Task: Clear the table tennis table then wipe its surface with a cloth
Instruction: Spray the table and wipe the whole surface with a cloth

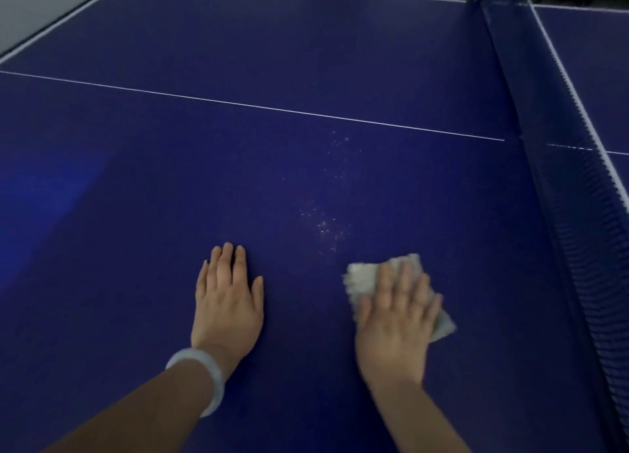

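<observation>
The cloth point(366, 277), pale and crumpled, lies flat on the blue surface point(136, 180) under my right hand point(396, 313). One wad of it shows past my fingertips and a corner pokes out beside my little finger. Nothing but the cloth and my hands rests on the part of the surface I can see, so I judge the clearing done and the wiping under way. Just beyond my fingers a scatter of pale specks point(326, 228) trails away from me toward a thin white line point(272, 109) — that patch looks unwiped, and how much else is left I cannot tell.

My right fingers point(405, 282) are spread and nearly straight, pressing the cloth down rather than clutching it; they are slightly blurred. My left hand point(226, 299) lies palm down on the bare surface, well to the left of the cloth, fingers straight and released, holding nothing — a pale bangle point(200, 376) circles its wrist. The net point(558, 197) runs along the far right.
</observation>
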The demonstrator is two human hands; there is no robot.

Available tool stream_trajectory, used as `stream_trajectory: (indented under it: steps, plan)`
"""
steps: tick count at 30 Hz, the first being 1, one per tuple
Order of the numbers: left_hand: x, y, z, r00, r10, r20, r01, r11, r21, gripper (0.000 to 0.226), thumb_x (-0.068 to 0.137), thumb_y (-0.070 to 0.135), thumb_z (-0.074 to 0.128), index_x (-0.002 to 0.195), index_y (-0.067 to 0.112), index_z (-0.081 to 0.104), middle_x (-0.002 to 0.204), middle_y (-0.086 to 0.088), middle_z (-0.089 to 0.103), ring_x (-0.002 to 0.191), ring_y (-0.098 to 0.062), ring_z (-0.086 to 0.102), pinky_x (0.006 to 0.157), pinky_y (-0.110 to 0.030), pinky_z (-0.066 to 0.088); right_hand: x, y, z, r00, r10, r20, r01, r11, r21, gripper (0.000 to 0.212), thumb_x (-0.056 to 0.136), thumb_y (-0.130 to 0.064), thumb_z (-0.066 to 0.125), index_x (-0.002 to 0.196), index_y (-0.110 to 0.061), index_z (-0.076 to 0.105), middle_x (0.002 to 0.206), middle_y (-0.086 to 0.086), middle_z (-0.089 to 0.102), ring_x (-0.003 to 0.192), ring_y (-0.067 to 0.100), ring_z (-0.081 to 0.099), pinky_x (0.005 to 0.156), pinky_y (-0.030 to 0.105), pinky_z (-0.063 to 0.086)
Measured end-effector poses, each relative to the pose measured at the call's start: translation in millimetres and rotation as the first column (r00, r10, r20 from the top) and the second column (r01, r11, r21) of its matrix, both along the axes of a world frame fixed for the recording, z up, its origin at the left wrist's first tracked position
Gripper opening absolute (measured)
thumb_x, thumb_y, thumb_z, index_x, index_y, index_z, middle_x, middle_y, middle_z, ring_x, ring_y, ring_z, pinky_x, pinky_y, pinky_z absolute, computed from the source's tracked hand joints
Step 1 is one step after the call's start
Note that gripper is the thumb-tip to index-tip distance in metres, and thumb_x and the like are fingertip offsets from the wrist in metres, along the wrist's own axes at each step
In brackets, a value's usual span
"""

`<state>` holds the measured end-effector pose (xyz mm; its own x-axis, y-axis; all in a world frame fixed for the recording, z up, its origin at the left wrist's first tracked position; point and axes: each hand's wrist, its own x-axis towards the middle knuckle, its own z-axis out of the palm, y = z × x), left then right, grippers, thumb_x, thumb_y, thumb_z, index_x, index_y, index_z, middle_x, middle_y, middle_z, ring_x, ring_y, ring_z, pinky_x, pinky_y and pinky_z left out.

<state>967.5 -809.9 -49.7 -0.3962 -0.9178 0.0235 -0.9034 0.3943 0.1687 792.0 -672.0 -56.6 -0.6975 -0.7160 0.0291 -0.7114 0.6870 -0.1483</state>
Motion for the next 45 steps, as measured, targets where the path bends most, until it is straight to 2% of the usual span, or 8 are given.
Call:
stream_trajectory:
  steps: [5,13,21,25,29,36,41,45]
  plan:
    - [-1,1,0,1.0,0.006,0.01,-0.006,1.0,-0.005,0.065,0.1,0.046,0.008,0.153,0.01,0.017,0.161,-0.009,0.015,0.15,-0.022,0.005,0.122,-0.038,0.003,-21,-37,-4,0.888,0.46,-0.002,-0.459,0.886,0.062,0.06,0.1,-0.045,0.012,0.155,-0.022,0.013,0.163,0.006,0.005,0.15,0.032,0.005,0.118,0.053,0.007]
    - [-1,0,-1,0.999,0.008,0.054,-0.007,1.0,-0.006,0.067,0.097,0.046,0.008,0.152,0.009,0.024,0.159,-0.009,0.022,0.149,-0.023,0.011,0.122,-0.041,0.009,-106,-17,8,0.965,-0.247,0.093,0.238,0.966,0.101,0.064,0.099,-0.048,0.006,0.156,-0.018,0.003,0.163,0.011,-0.003,0.148,0.036,-0.002,0.117,0.06,0.003]
    - [-1,-1,0,0.998,0.001,0.064,-0.003,1.0,0.028,0.069,0.097,0.047,0.003,0.154,0.011,0.015,0.161,-0.008,0.013,0.15,-0.022,0.003,0.122,-0.04,0.005,-19,-83,-2,0.805,0.593,-0.002,-0.591,0.802,0.083,0.062,0.098,-0.05,0.007,0.156,-0.025,0.006,0.163,0.002,-0.003,0.15,0.028,-0.005,0.12,0.054,0.001]
    - [0,-1,1,0.998,0.004,0.062,-0.005,1.0,0.015,0.068,0.097,0.046,0.007,0.152,0.01,0.022,0.159,-0.009,0.021,0.149,-0.023,0.011,0.121,-0.041,0.009,-113,-81,-3,0.994,0.112,-0.005,-0.112,0.991,0.072,0.066,0.098,-0.052,0.008,0.155,-0.02,0.008,0.162,0.012,0.007,0.147,0.038,0.009,0.117,0.06,0.008]
    - [0,-2,-2,0.997,0.009,0.08,-0.01,1.0,0.013,0.065,0.099,0.044,0.011,0.151,0.008,0.028,0.157,-0.01,0.027,0.148,-0.025,0.018,0.121,-0.043,0.016,-104,-78,3,0.987,-0.156,0.048,0.153,0.986,0.066,0.065,0.102,-0.047,0.014,0.156,-0.014,0.002,0.162,0.014,0.003,0.148,0.039,0.003,0.117,0.06,0.005]
    - [1,-2,-4,0.995,0.007,0.101,-0.008,1.0,0.006,0.064,0.1,0.042,0.013,0.15,0.005,0.029,0.156,-0.013,0.029,0.147,-0.027,0.022,0.119,-0.046,0.023,-6,-115,5,0.754,0.656,0.006,-0.654,0.75,0.098,0.063,0.099,-0.048,0.004,0.156,-0.023,0.001,0.163,0.001,-0.008,0.15,0.025,-0.008,0.121,0.05,0.002]
    - [1,-2,-4,0.997,-0.001,0.074,0.0,1.0,0.011,0.063,0.1,0.042,0.015,0.148,0.006,0.033,0.155,-0.012,0.032,0.146,-0.027,0.024,0.118,-0.046,0.025,-110,-109,5,0.995,0.097,0.0,-0.096,0.993,0.073,0.06,0.1,-0.047,0.014,0.155,-0.022,0.007,0.163,0.007,0.002,0.148,0.033,0.007,0.119,0.056,0.009]
    - [1,-2,-4,0.998,-0.004,0.063,0.003,1.0,0.025,0.063,0.1,0.042,0.016,0.148,0.005,0.033,0.155,-0.013,0.032,0.146,-0.028,0.024,0.118,-0.047,0.025,-107,-117,9,0.979,-0.181,0.088,0.171,0.979,0.112,0.062,0.102,-0.046,0.012,0.156,-0.017,0.0,0.163,0.009,-0.006,0.149,0.033,-0.005,0.119,0.056,0.0]
